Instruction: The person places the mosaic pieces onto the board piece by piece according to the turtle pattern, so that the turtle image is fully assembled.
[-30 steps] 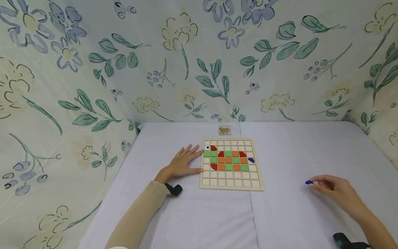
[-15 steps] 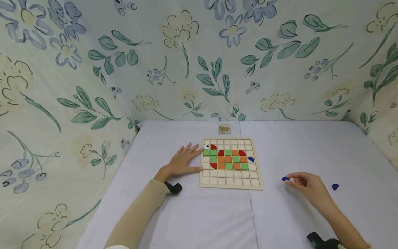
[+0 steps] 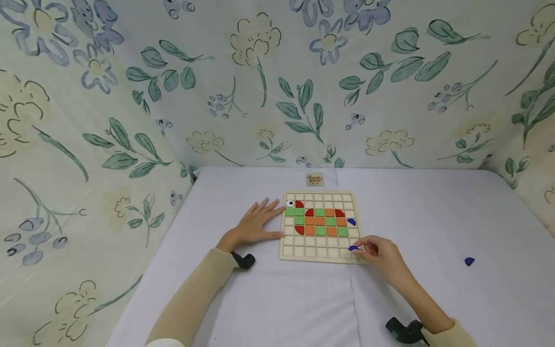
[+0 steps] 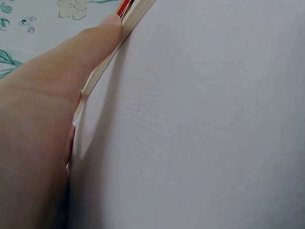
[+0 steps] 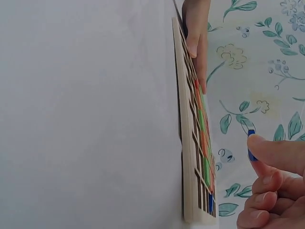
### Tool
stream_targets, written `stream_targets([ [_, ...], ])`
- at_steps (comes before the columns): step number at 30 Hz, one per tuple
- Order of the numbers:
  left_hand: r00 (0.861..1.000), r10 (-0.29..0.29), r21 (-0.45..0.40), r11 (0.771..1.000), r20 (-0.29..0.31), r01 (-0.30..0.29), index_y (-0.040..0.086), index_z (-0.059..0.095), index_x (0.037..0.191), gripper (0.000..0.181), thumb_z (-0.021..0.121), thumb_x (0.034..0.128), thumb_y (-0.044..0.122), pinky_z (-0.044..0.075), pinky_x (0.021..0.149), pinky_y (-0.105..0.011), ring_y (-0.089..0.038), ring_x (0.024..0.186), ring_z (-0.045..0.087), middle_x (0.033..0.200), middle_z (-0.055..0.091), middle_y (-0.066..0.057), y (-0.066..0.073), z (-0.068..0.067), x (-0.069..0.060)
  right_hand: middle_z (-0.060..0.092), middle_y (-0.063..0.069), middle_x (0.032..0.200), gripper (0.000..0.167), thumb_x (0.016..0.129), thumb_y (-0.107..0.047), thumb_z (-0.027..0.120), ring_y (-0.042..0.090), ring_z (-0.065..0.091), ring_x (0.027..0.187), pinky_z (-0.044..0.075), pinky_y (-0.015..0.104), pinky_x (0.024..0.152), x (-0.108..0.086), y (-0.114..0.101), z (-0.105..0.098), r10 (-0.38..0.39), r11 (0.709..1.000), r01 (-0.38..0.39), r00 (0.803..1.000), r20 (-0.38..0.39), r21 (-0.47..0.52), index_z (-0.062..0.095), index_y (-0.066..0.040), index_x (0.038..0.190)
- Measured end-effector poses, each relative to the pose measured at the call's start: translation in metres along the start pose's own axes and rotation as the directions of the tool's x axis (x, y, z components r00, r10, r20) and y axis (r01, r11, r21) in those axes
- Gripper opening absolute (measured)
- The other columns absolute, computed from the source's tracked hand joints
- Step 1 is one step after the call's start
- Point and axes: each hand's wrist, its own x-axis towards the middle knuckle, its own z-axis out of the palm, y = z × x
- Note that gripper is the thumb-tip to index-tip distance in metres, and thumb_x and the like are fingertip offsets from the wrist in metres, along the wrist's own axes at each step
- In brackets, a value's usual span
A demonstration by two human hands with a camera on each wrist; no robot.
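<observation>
A square wooden grid board [image 3: 319, 251] lies on the white table, bearing green, orange and red tiles, an eye tile [image 3: 290, 204] and a blue tile [image 3: 351, 222] at the right side. Along the board's left edge, my left hand [image 3: 255, 226] rests with spread, straight fingers; its thumb touches the rim in the left wrist view. Between thumb and forefinger, my right hand [image 3: 381, 256] pinches a blue quarter-round tile [image 5: 251, 145] over the board's lower right corner. The right wrist view shows that tile held above the board, apart from it.
Another blue tile [image 3: 469, 261] lies on the table at the right. A small patterned card [image 3: 314, 180] sits behind the board. Floral cloth [image 3: 243, 96] hangs along the back and left. Each wrist bears a black device, such as the one at the right wrist [image 3: 405, 331].
My right hand has carried the pinched blue tile leftward from the right of the table to the board. The loose blue tile has come into sight. My left hand stays put.
</observation>
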Motion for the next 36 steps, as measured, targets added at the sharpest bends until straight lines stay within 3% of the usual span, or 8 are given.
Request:
stream_targets([
  [9, 1.0, -0.005, 0.004, 1.0, 0.0, 0.005, 0.036, 0.02, 0.16, 0.09, 0.049, 0.0854, 0.079, -0.003, 0.121, -0.048, -0.025, 0.153, -0.003, 0.167, 0.009, 0.004, 0.0, 0.001, 0.0, 0.04, 0.001, 0.068, 0.014, 0.089, -0.008, 0.075, 0.017, 0.042, 0.068, 0.032, 0.022, 0.053, 0.013, -0.017, 0.021, -0.022, 0.998, 0.02, 0.999, 0.038, 0.06, 0.071, 0.002, 0.098],
  [20, 1.0, -0.007, -0.004, 1.0, 0.005, 0.007, 0.038, 0.019, 0.16, 0.091, 0.048, 0.0848, 0.08, -0.004, 0.121, -0.047, -0.023, 0.152, -0.004, 0.167, 0.008, 0.005, -0.001, 0.0, 0.001, 0.042, 0.002, 0.068, 0.013, 0.088, -0.007, 0.077, 0.017, 0.043, 0.068, 0.032, 0.023, 0.054, 0.028, -0.029, 0.047, -0.046, 0.996, 0.044, 0.998, 0.031, 0.075, 0.071, 0.003, 0.094],
  [36, 1.0, -0.017, -0.001, 1.0, 0.001, 0.017, 0.037, 0.021, 0.159, 0.091, 0.049, 0.0844, 0.08, -0.004, 0.12, -0.048, -0.025, 0.153, -0.002, 0.166, 0.008, 0.005, 0.001, 0.0, 0.002, 0.047, 0.002, 0.069, 0.012, 0.086, -0.006, 0.079, 0.017, 0.044, 0.068, 0.034, 0.023, 0.055, 0.043, -0.03, 0.08, -0.061, 0.993, 0.056, 0.997, 0.044, 0.104, 0.071, 0.001, 0.093],
])
